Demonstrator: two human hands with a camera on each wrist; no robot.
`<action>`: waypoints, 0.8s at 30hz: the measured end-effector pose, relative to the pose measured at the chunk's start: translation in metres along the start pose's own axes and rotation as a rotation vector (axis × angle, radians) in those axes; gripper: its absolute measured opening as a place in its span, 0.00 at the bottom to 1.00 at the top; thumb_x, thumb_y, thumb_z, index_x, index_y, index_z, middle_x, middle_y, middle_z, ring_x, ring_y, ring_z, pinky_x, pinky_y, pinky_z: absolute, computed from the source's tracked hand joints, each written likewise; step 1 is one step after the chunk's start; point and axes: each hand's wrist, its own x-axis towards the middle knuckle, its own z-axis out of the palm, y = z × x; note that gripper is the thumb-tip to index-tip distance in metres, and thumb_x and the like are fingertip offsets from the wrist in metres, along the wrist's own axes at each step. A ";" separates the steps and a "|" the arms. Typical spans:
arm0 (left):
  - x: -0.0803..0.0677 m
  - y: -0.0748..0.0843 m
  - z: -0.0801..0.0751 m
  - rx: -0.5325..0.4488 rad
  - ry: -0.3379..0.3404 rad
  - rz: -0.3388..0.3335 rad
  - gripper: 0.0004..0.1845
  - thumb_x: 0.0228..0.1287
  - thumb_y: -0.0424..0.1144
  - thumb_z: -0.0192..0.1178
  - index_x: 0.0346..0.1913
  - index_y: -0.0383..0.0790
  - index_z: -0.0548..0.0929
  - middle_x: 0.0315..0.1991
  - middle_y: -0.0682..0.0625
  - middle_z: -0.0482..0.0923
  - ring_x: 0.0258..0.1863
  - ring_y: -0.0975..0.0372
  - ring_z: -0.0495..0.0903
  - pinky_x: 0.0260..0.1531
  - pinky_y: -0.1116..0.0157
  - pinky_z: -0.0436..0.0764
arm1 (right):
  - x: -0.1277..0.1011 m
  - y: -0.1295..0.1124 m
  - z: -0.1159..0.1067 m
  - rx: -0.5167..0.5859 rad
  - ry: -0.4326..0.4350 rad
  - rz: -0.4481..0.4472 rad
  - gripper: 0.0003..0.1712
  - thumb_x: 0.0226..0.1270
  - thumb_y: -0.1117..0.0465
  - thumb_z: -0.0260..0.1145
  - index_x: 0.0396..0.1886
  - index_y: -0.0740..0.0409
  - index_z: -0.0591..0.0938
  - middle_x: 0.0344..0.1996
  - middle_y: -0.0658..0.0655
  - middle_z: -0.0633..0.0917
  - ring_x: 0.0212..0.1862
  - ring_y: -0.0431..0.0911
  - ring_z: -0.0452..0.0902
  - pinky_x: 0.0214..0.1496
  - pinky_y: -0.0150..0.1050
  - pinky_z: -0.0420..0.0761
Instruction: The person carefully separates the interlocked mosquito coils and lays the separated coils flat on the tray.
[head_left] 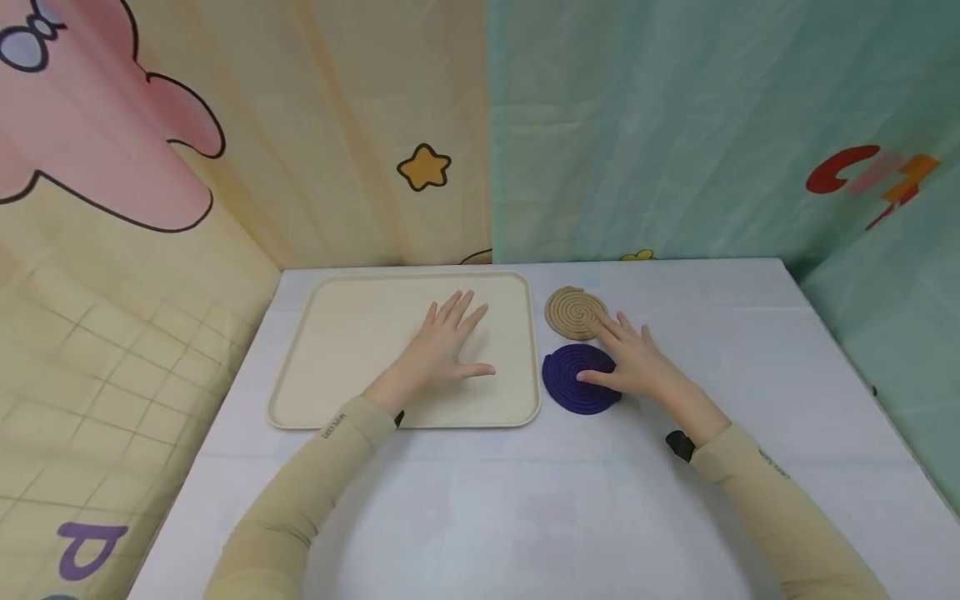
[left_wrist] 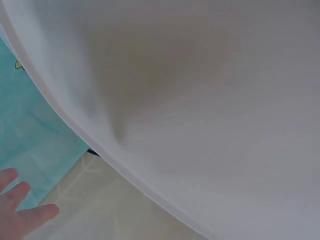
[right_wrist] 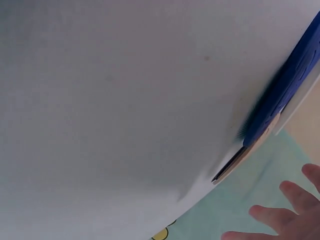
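Note:
My left hand (head_left: 437,344) is held over the right half of a cream rectangular tray (head_left: 337,350), fingers spread, holding nothing. To the right of the tray lie two flat spiral coils of cord: a tan one (head_left: 570,310) at the back and a dark purple-blue one (head_left: 576,393) in front of it. My right hand (head_left: 636,363) reaches over the right edges of both coils with its fingers spread; the right wrist view shows its fingers apart from the blue coil (right_wrist: 287,87). In the left wrist view, only part of the left hand (left_wrist: 20,212) appears at the lower left corner.
A white cloth covers the table (head_left: 480,508). Behind it hangs a curtain, cream on the left with a printed star (head_left: 424,167) and pale green (head_left: 675,125) on the right. Curtain also runs along both sides. Dark bands (head_left: 680,446) show at the wrists.

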 end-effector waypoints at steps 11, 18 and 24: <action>0.021 0.033 0.014 -0.105 -0.089 0.057 0.50 0.60 0.69 0.59 0.75 0.41 0.60 0.77 0.39 0.54 0.77 0.46 0.51 0.74 0.45 0.56 | 0.004 -0.001 0.002 0.093 -0.064 0.015 0.51 0.61 0.42 0.70 0.75 0.63 0.60 0.72 0.70 0.62 0.72 0.69 0.58 0.69 0.69 0.61; 0.043 0.048 0.025 -0.069 -0.113 0.071 0.41 0.63 0.68 0.56 0.69 0.41 0.70 0.71 0.43 0.66 0.71 0.51 0.63 0.70 0.52 0.66 | 0.012 0.001 0.005 0.101 -0.085 0.057 0.47 0.59 0.44 0.72 0.72 0.60 0.66 0.68 0.70 0.69 0.68 0.68 0.64 0.66 0.66 0.67; 0.063 0.060 0.033 -0.029 -0.109 0.096 0.34 0.66 0.65 0.55 0.62 0.42 0.78 0.61 0.46 0.76 0.63 0.54 0.71 0.63 0.56 0.73 | 0.016 0.002 0.006 0.081 -0.085 0.113 0.43 0.57 0.44 0.74 0.67 0.62 0.71 0.63 0.70 0.72 0.64 0.68 0.67 0.63 0.65 0.70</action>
